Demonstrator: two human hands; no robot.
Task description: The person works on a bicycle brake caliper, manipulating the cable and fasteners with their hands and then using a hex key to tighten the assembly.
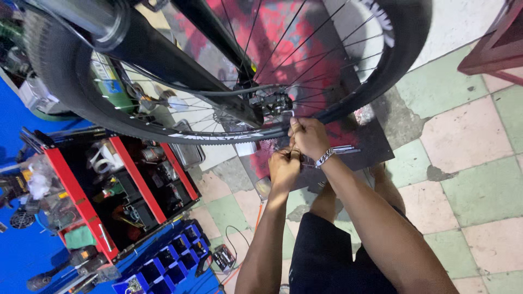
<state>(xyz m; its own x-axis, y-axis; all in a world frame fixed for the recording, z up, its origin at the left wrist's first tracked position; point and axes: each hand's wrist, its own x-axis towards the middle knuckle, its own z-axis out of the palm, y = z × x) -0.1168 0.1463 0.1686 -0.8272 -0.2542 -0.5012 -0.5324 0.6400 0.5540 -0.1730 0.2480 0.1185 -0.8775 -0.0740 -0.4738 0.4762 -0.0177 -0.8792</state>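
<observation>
A bicycle wheel [348, 92] with a black tyre and thin spokes fills the top of the head view, with the black fork leg [163, 60] crossing it. The brake caliper [271, 103] sits near the hub. My right hand [309, 137], with a metal bracelet on the wrist, grips a small tool or part just below the caliper, at the tyre's edge. My left hand [283, 167] is closed right beneath it, pinching something thin between the fingers; what it holds is hidden.
A red open toolbox [81, 201] full of tools stands at the left. A blue parts tray [169, 267] lies below it. A dark mat [370, 144] covers the tiled floor [479, 179] under the wheel. A dark red furniture piece [498, 43] is at top right.
</observation>
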